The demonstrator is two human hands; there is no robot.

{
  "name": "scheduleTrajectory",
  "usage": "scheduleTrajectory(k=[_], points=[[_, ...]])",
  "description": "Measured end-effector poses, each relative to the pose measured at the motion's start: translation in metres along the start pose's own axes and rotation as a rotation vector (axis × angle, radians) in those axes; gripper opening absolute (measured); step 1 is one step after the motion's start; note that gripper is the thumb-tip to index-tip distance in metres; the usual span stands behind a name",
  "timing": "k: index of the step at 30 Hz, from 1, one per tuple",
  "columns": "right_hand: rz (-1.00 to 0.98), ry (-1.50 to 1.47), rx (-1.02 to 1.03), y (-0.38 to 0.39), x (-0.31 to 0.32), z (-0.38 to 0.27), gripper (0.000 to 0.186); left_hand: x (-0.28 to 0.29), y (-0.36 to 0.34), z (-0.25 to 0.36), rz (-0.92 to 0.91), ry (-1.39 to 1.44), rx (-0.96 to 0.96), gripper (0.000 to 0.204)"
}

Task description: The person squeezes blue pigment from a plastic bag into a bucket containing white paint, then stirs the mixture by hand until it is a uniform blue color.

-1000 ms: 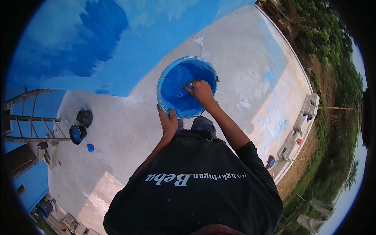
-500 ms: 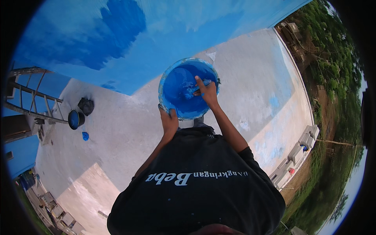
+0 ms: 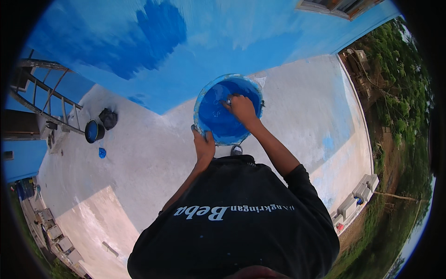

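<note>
A round bucket (image 3: 198, 108) with a paint-crusted rim is held in front of my body, with blue paint (image 3: 218, 120) inside. My left hand (image 3: 203, 145) grips its near left rim, thumb and fingers closed over the edge. Over the bucket's opening, my right hand (image 3: 242, 109) is closed around a paint-covered brush. Most of the brush is hidden by the fist and the paint. Ahead stands a light blue wall (image 3: 223, 28) with a darker blue patch (image 3: 160, 37).
To the left, a ladder (image 3: 46, 100) leans near a dark pail (image 3: 94, 132), a black plastic bag (image 3: 108, 118) and a small blue scrap (image 3: 102, 152). Concrete blocks (image 3: 355, 197) line the floor's right edge, with trees (image 3: 395, 83) beyond. A window (image 3: 341, 7) shows in the wall above.
My right hand has turned and dipped the brush lower into the bucket, knuckles now upward. My left hand keeps its hold on the rim. The view has tilted up slightly, showing the window.
</note>
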State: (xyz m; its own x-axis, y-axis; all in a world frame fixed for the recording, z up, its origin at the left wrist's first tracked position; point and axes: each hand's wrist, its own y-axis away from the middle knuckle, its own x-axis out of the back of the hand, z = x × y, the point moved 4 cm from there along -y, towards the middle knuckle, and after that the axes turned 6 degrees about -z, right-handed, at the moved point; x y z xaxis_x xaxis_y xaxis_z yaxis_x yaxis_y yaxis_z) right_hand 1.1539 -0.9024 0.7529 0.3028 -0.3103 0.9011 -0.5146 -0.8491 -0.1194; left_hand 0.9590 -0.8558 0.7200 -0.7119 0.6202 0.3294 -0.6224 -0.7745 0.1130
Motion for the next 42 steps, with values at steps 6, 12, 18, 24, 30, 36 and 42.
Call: scheduleTrajectory(k=[6,12,18,24,30,36,42], points=[[-0.104,-0.046,0.149,0.029,-0.05,-0.019,0.046,-0.004,-0.003,-0.004,-0.022,0.035,0.035,0.057],[-0.375,-0.911,-0.437,0.017,-0.026,0.018,0.05,-0.006,0.016,-0.018,0.017,0.03,0.056,0.061],[-0.208,-0.59,-0.351,0.018,-0.008,0.029,0.045,-0.005,0.017,-0.005,0.123,0.028,0.009,0.059],[0.038,-0.304,-0.053,0.02,-0.005,0.01,0.038,-0.004,0.014,-0.011,0.132,0.014,0.007,0.061],[-0.242,-0.27,-0.085,0.038,-0.054,-0.007,0.034,-0.005,0.014,-0.025,0.145,0.008,0.121,0.058],[-0.213,-1.046,-0.157,0.016,-0.064,-0.01,0.035,-0.001,0.011,-0.036,0.067,0.19,0.053,0.06],[0.031,-0.551,0.004,-0.01,-0.043,0.003,0.028,-0.001,0.009,-0.026,0.022,0.088,0.145,0.058]])
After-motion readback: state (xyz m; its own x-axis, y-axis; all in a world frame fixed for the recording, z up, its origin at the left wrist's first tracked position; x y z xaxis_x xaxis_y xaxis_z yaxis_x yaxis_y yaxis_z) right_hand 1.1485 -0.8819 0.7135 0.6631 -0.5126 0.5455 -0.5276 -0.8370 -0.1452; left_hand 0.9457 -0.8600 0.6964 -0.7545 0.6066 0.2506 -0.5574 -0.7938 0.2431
